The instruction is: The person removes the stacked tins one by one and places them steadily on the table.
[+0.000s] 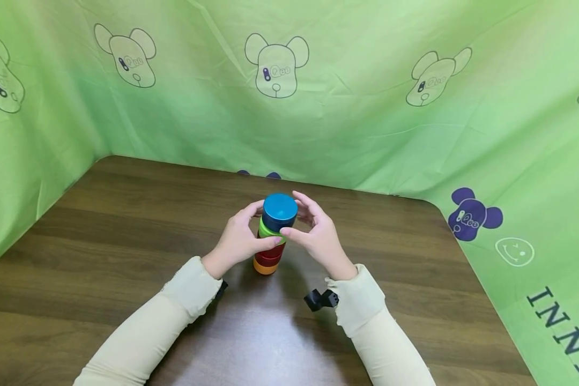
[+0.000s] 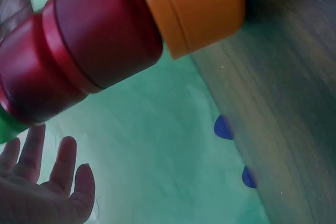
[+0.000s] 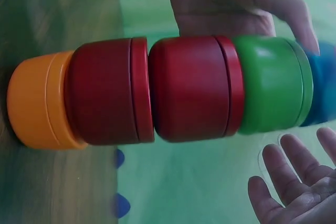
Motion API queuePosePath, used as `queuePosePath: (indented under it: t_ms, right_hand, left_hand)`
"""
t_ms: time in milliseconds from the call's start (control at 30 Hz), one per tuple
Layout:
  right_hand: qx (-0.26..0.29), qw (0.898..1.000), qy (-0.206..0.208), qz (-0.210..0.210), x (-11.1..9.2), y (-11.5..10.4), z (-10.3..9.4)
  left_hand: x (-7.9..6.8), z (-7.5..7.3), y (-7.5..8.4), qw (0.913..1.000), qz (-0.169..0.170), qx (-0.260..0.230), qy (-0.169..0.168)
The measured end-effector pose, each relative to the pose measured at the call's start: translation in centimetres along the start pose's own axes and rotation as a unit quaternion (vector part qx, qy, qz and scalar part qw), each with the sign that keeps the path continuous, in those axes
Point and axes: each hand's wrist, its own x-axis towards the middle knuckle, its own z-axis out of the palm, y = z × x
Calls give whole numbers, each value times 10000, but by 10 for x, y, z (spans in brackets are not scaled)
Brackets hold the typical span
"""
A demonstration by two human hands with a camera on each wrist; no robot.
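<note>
Small round lidded jars stand in an upright stack on the table. From the bottom come an orange jar [image 1: 266, 266], two dark red jars [image 3: 191, 88], a green jar [image 3: 270, 85] and a blue jar [image 1: 280, 210] on top. My left hand [image 1: 238, 236] is beside the stack's left, its thumb crossing in front near the green jar. On the other side, my right hand [image 1: 320, 236] has its thumb tip at the lower edge of the blue jar. Both hands' fingers are spread and fairly straight; in the wrist views gaps show between several fingers and the jars.
The stack stands on a brown wood-grain table [image 1: 149, 214] with rounded far corners. A green printed cloth [image 1: 347, 118] hangs around its back and sides. Black mounts [image 1: 320, 300] sit at both wrists, below the pale sleeves [image 1: 145, 327].
</note>
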Motion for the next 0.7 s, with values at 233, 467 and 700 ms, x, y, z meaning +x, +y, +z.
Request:
queuePosePath:
  t_ms: [233,467,700]
  right_hand:
    - [109,9999,29,90,2,-2,6]
    - [52,9996,-13,263,4,-5,10]
    - [76,9997,-17,247,5,-5,10]
  left_hand:
    - [3,0,3,9998,189,103,-28]
    - [6,-1,2,9993,307,211,-90]
    - [6,-1,2,9995,165,253,-80]
